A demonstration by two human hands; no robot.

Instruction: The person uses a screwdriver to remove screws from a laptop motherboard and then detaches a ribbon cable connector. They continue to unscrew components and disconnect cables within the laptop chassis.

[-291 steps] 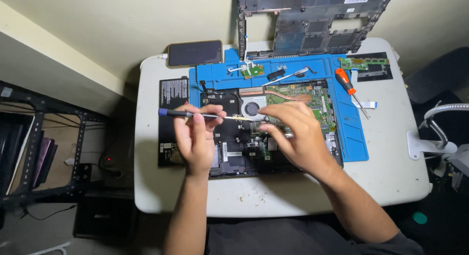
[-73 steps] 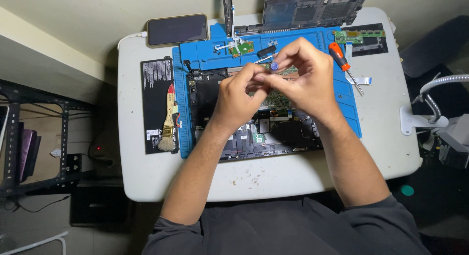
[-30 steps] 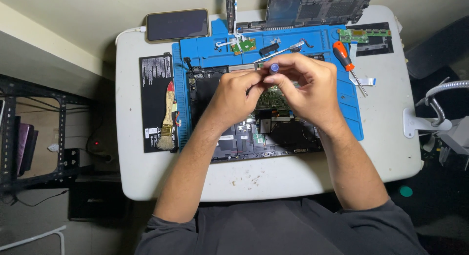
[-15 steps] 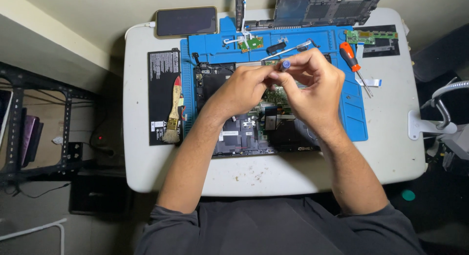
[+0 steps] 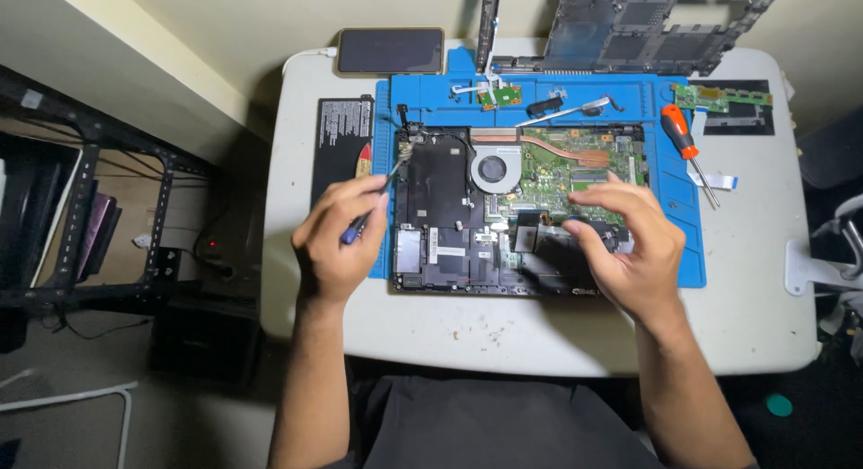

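Head view looks straight down at an opened laptop base (image 5: 503, 213) lying on a blue work mat (image 5: 670, 177). Everything else sits around that laptop.

Over the laptop's left edge, the left hand (image 5: 337, 240) is closed around a thin screwdriver (image 5: 370, 202). Its tip points at the laptop's top left corner, near a hinge. Over the laptop's bottom right part, the right hand (image 5: 629, 244) is held with fingers spread and a little bent. It holds nothing, and I cannot tell if it touches the board.

The bottom cover (image 5: 661, 24) is already off and leans behind the laptop, by the wall. Small loose parts (image 5: 530, 98) lie on the mat just above the laptop. The round fan (image 5: 492, 169) and the green board (image 5: 575, 177) are still inside. So the opening up looks partly done, I think, with more parts left to take out.

An orange screwdriver (image 5: 683, 145) rests to the right of the laptop. A flat black battery (image 5: 343, 145) lies to its left, and a phone (image 5: 391, 51) sits above that.
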